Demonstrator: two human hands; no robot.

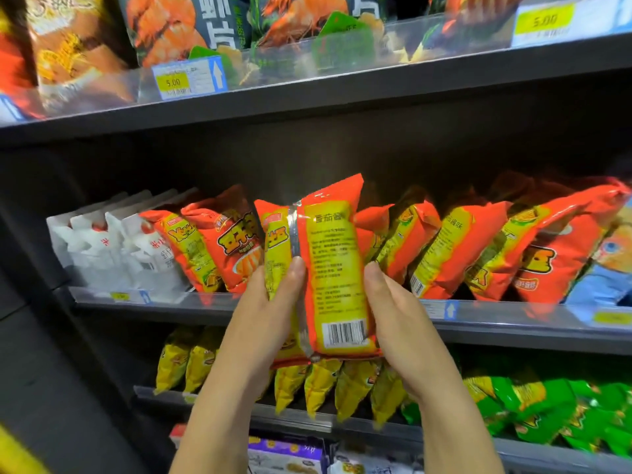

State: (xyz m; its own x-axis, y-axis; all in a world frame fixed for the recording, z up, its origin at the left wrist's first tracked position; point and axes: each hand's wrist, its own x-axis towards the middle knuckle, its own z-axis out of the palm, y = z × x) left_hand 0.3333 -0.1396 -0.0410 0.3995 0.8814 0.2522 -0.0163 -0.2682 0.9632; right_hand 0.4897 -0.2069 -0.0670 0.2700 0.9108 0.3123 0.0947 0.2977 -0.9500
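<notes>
Left grip (273,302) and right grip (393,313) both clasp the bag (333,254), upright at centre frame, just before the shelf (496,318).

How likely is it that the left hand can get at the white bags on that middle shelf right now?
Probably not while busy: the left hand grips the orange bag together with the right hand. Freed, likely yes: nothing stands before the white bags, further left.

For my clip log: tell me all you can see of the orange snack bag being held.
The orange snack bag is glossy, puffed foil, upright, back facing the camera: yellow text panel, silver centre seam, barcode low right. The left hand and right hand grip its lower sides before the middle shelf.
</notes>
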